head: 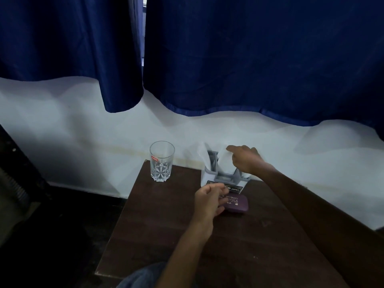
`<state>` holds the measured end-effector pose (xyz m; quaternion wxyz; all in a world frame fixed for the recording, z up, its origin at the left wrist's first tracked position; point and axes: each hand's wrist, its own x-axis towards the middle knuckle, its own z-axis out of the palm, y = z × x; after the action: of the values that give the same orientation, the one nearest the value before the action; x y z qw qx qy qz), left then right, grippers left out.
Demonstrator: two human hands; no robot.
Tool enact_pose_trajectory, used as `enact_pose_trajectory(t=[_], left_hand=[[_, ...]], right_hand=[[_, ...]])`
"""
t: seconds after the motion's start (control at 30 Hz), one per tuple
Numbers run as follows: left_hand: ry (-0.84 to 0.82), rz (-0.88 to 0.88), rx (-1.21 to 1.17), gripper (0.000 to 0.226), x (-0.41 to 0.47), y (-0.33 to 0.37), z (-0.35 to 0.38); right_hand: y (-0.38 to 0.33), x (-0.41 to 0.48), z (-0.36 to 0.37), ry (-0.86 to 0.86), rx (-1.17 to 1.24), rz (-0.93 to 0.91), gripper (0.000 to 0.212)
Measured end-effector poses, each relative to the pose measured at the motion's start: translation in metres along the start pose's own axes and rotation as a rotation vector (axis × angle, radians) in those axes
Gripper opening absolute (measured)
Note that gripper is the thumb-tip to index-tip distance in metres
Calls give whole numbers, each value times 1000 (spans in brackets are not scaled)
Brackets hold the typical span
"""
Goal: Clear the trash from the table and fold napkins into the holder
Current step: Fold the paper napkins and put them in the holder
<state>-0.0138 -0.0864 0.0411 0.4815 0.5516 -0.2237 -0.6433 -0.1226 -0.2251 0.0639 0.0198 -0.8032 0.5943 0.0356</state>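
Note:
A grey napkin holder (223, 179) stands at the far edge of the dark wooden table (166, 235), against the white wall. A white folded napkin (225, 163) sits upright in its right side, and my right hand (246, 160) grips the napkin's top from the right. Another white napkin (202, 152) leans out of the holder's left side. My left hand (209, 201) hovers just in front of the holder with loosely curled fingers, holding nothing.
A clear cut-glass tumbler (161, 161) stands left of the holder near the table's far left corner. A small purple box (238, 205) with printed lettering lies in front of the holder, partly under my left hand. Dark blue curtains (228, 59) hang behind.

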Motion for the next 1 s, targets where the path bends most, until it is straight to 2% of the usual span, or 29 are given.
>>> enact_pose_trajectory(t=[0.23, 0.37, 0.43, 0.5, 0.6, 0.7, 0.77, 0.83, 0.93, 1.0], left_hand=[[5, 4, 13, 20, 2, -2, 0], [4, 6, 10, 20, 6, -5, 0], [49, 39, 22, 17, 11, -9, 1], [182, 164, 102, 12, 22, -16, 1], [349, 375, 310, 23, 35, -15, 1], [344, 506, 424, 41, 48, -7, 2], [297, 518, 509, 47, 57, -5, 4], [264, 489, 581, 50, 65, -5, 7], [262, 467, 701, 53, 74, -1, 9], [282, 482, 742, 54, 78, 1, 9]], right_hand=[[-4, 2, 12, 131, -113, -31, 40], [-4, 3, 14, 111, -160, -37, 40], [0, 4, 16, 114, -166, -34, 40], [3, 5, 17, 102, -135, -29, 40], [9, 1, 11, 172, 107, 28, 41], [21, -11, 9, 548, 483, 238, 32], [29, -21, 15, 693, 763, 460, 28], [33, -29, 26, 632, 962, 634, 37], [31, -38, 47, 425, 909, 671, 53], [30, -38, 58, 363, 848, 636, 40]])
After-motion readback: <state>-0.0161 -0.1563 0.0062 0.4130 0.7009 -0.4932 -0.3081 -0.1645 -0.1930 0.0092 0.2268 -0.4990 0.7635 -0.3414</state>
